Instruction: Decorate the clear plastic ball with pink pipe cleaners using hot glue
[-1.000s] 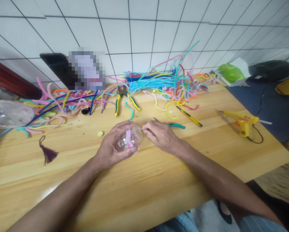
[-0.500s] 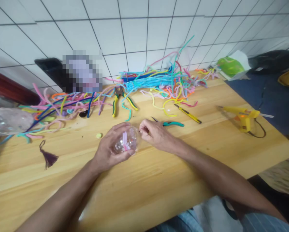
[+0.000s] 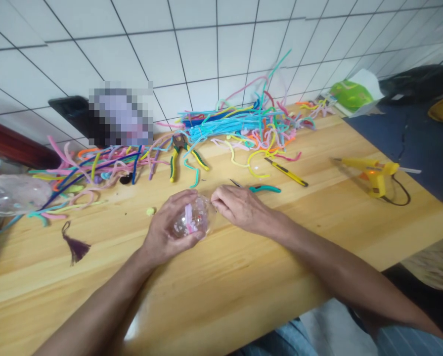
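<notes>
My left hand is wrapped round a clear, rounded plastic container, with a lilac and pink strip showing at its side or inside. My right hand is closed in a pinch at the container's right edge. Whatever those fingertips grip is too small to make out. Just behind the right hand lie teal-handled pliers, partly covered by it. A small pale yellow-green ball rests to the left of my left hand.
Yellow-green pliers, a yellow utility knife and a yellow glue gun lie on the wooden table. Pipe cleaners are heaped along the tiled wall. At left are a purple tassel and a clear plastic bottle.
The whole view has shifted slightly. My right hand has turned a little, its fingers curled more tightly near the container's edge. My left hand keeps its hold.
</notes>
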`<control>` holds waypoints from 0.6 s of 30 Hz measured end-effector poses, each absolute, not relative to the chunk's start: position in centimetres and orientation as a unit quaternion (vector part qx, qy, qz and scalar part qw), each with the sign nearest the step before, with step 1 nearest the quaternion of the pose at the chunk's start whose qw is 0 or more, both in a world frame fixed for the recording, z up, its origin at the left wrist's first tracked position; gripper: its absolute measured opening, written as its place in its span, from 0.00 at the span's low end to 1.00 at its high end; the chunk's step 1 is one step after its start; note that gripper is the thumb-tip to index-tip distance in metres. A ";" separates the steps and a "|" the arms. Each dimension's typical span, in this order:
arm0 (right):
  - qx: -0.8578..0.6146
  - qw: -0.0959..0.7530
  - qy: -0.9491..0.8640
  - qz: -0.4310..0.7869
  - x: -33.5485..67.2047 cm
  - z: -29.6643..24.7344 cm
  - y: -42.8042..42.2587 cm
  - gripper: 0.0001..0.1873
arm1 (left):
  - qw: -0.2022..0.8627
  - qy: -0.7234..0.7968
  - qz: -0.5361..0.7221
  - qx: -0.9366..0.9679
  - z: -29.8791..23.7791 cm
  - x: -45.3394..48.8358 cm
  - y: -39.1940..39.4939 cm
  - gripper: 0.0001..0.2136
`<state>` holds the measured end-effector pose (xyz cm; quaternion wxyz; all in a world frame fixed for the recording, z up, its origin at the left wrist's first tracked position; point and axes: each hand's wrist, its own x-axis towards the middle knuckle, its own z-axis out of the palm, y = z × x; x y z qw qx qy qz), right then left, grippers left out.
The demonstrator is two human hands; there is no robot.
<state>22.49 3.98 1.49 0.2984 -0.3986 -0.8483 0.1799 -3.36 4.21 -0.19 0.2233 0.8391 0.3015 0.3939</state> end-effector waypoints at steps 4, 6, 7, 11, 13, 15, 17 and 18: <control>-0.403 0.323 -0.831 0.208 22.0 1.7 4.2 0.11 | 0.218 0.296 0.400 0.839 -0.2 -3.2 4.3 0.33; -0.420 0.330 -0.812 0.235 21.7 1.7 4.2 0.11 | 0.214 0.297 0.398 0.841 -0.2 -3.2 4.3 0.33; -0.432 0.333 -0.801 0.248 21.6 1.7 4.2 0.11 | 0.213 0.295 0.398 0.842 -0.2 -3.2 4.3 0.33; -0.458 0.339 -0.760 0.312 21.8 1.8 4.3 0.08 | 0.215 0.294 0.399 0.842 -0.2 -3.2 4.2 0.33; -0.456 0.347 -0.747 0.338 22.3 1.8 4.3 0.07 | 0.217 0.298 0.400 0.839 -0.2 -3.3 4.2 0.33; -0.455 0.363 -0.743 0.330 22.7 1.7 4.4 0.07 | 0.221 0.294 0.405 0.837 -0.4 -3.3 4.2 0.34; -0.446 0.372 -0.757 0.301 22.9 1.5 4.3 0.06 | 0.226 0.287 0.408 0.837 -0.4 -3.3 4.1 0.34; -0.437 0.370 -0.768 0.287 22.9 1.3 4.3 0.06 | 0.228 0.286 0.408 0.836 -0.4 -3.3 4.1 0.34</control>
